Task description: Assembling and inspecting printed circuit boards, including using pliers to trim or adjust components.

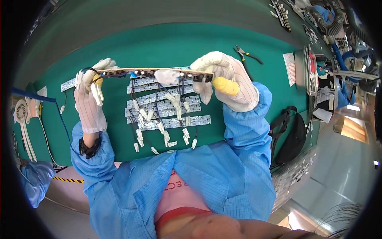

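While both gloved hands lift it clear of the green worktop (159,40), the scene reads as follows.

Thing in hand: a long, narrow circuit board strip (155,71), held level and seen nearly edge-on above the middle of the worktop, with small dark components along it.

Wire leads: thin black leads (159,103) hang from the strip, each ending in a white plug connector (167,137); they dangle free over the boards below.

How it will handle: it looks light and fairly stiff, yet thin enough to flex if held at one end only. The components and the joints of the leads seem fragile, and the hanging leads could snag on what lies beneath.

Where to hold: by the two ends or the bare long edges, not by the leads or the component face.

Left hand (90,95): in a white striped glove with a yellow fingertip cot, fingers closed narrowly on the strip's left end; a few white connectors lie against its palm.

Right hand (227,81): gloved alike, thumb and fingers pinched on the strip's right end, the yellow-tipped thumb pointing outward.

Beneath: a stack of flat white circuit boards (167,107) lies at the worktop's centre.

Far right corner: a pair of cutting pliers (246,53) rests well apart from the hands.

Left edge: a white fan-shaped part (20,111) lies near a blue strap (32,95).
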The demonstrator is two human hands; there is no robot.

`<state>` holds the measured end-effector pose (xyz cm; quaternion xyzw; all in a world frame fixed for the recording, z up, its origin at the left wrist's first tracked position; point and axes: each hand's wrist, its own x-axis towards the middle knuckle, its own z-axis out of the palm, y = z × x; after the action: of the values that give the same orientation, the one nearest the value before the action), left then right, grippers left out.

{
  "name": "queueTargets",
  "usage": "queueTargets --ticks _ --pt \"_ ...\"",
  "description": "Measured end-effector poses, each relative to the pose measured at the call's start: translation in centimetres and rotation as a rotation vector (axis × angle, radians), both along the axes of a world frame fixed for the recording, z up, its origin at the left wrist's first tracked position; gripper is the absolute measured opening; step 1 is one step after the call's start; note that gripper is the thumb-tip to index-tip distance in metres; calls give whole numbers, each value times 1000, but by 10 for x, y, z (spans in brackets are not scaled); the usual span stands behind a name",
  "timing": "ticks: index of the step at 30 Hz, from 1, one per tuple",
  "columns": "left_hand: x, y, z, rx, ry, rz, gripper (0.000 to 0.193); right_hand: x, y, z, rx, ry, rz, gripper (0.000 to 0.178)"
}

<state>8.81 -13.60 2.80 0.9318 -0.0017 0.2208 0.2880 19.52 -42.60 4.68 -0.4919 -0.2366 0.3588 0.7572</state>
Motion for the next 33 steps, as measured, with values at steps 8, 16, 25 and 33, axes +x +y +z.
queueTargets --ticks 8,16,25,33 --pt "-2 -8 -4 -364 85 181 42 9 -7 -22 98 -90 28 50" --pt "-16 10 -16 -783 36 -148 44 5 1 -18 -17 252 -66 38" --pt "-19 9 3 -567 186 -105 34 9 9 -23 -47 -68 -98 27" --pt "-15 51 16 -840 148 131 26 6 22 -23 -236 -410 -204 52"
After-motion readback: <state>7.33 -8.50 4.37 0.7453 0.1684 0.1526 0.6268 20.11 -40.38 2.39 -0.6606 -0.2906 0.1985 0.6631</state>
